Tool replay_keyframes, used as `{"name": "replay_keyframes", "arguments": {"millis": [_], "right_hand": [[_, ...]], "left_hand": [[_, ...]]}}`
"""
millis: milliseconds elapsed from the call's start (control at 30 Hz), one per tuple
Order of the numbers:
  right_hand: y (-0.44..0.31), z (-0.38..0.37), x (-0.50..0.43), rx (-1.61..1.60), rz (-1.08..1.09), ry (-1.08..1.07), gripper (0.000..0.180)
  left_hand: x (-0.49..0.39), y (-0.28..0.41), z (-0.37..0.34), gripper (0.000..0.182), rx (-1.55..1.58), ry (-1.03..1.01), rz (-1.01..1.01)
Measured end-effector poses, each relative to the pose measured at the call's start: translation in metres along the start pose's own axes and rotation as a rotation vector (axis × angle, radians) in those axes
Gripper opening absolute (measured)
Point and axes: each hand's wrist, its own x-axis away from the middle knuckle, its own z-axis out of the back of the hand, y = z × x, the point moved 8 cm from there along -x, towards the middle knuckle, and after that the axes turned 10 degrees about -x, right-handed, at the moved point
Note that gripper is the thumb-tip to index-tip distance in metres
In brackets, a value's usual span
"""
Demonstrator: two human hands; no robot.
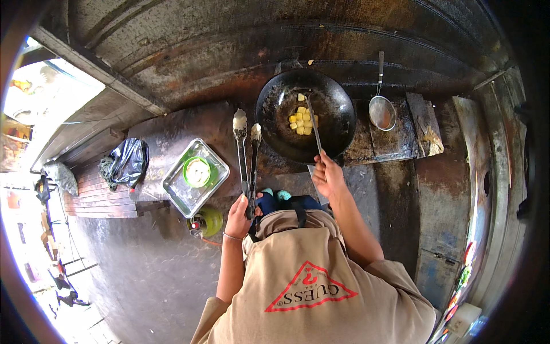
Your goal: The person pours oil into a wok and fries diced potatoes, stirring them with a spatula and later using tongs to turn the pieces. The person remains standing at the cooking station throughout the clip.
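Note:
My left hand (240,215) grips a pair of metal tongs (242,159) near the lower end. The two arms of the tongs are spread, their scalloped tips up and nothing between them. In my right hand (327,175) is the handle of a long metal utensil (313,122), slanting down into a large dark wok (275,133). Its far end, partly hidden, lies among pale yellow food cubes (304,121) clustered at the wok's middle. One cube (300,97) sits apart, above the cluster.
Left of the tongs, a metal tray (176,195) holds a green bowl (186,172) of white pieces. A black plastic bag (124,161) lies farther left. Right of the wok rests a wire strainer (381,112). A green gas cylinder (212,221) stands below the counter.

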Motion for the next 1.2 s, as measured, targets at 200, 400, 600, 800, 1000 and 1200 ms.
{"name": "replay_keyframes", "arguments": {"millis": [200,400,600,800,1000,1200], "right_hand": [[0.014,-0.008,-0.016,-0.083,-0.040,0.023,0.028],[0.026,0.005,0.017,-0.109,-0.031,0.126,0.027],[0.008,-0.022,-0.007,-0.122,0.094,0.080,0.026],[0.017,-0.039,-0.021,-0.291,0.067,0.041,0.036],[0.034,-0.029,0.000,-0.477,-0.069,0.015,0.032],[-0.022,-0.003,0.023,0.244,0.207,0.234,0.034]], "left_hand": [[-0.012,0.012,0.010,0.040,-0.036,-0.066,0.010],[-0.028,0.036,0.035,0.041,-0.005,-0.070,-0.001],[-0.049,0.052,0.062,0.039,-0.251,-0.034,-0.006],[-0.055,0.065,0.064,0.041,-0.156,-0.077,-0.003],[-0.058,0.057,0.070,0.041,-0.087,-0.080,0.046],[-0.065,0.051,0.074,0.038,-0.051,-0.055,0.067]]}}
